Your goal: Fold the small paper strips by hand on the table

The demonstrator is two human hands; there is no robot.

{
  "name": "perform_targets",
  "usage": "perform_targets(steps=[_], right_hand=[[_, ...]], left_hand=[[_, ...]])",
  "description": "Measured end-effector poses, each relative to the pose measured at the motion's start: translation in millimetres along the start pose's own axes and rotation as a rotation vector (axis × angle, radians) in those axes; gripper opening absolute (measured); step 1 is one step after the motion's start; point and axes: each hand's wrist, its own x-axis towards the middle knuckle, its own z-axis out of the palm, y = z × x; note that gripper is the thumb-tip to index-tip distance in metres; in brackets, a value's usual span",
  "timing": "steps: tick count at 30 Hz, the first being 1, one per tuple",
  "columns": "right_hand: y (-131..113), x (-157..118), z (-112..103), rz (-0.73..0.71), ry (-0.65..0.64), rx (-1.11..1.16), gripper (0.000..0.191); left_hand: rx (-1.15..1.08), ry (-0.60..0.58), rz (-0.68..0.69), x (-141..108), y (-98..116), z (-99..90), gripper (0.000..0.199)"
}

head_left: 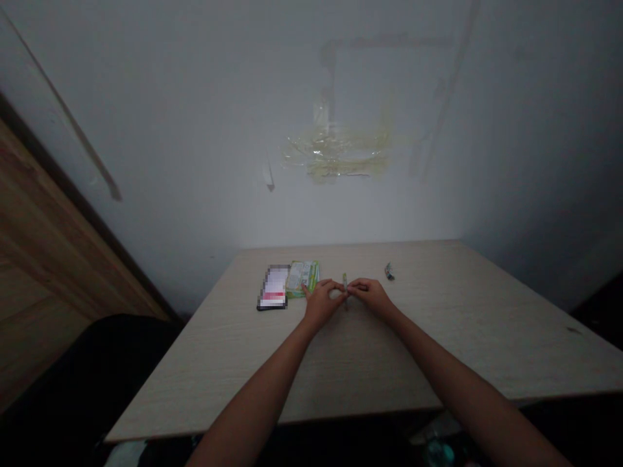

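Observation:
Between my two hands stands a thin, narrow yellow-green strip (344, 279), too small to tell its kind. My left hand (322, 301) pinches it from the left with thumb and forefinger, its other fingers spread near a green and white printed packet (300, 275). From the right, the fingertips of my right hand (372, 295) close on the same strip. A phone (273, 285) with a lit, blurred screen lies left of the packet. A small dark, crumpled-looking thing (389, 271) rests beyond my right hand.
The pale wooden table (233, 363) reaches back to a grey wall (195, 130) with peeling clear tape (341, 152) on it. At left are a wooden panel (43, 227) and a dark rounded shape (107, 363), perhaps a chair.

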Motion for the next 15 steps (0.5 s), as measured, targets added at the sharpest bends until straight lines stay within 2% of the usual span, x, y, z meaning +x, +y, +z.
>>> perform_targets(steps=[15], right_hand=[[3.3,0.5,-1.3,-0.014,0.013,-0.007,0.037]], left_hand=[[-0.026,-0.003,-0.004,1.5,-0.6,-4.6,0.019]])
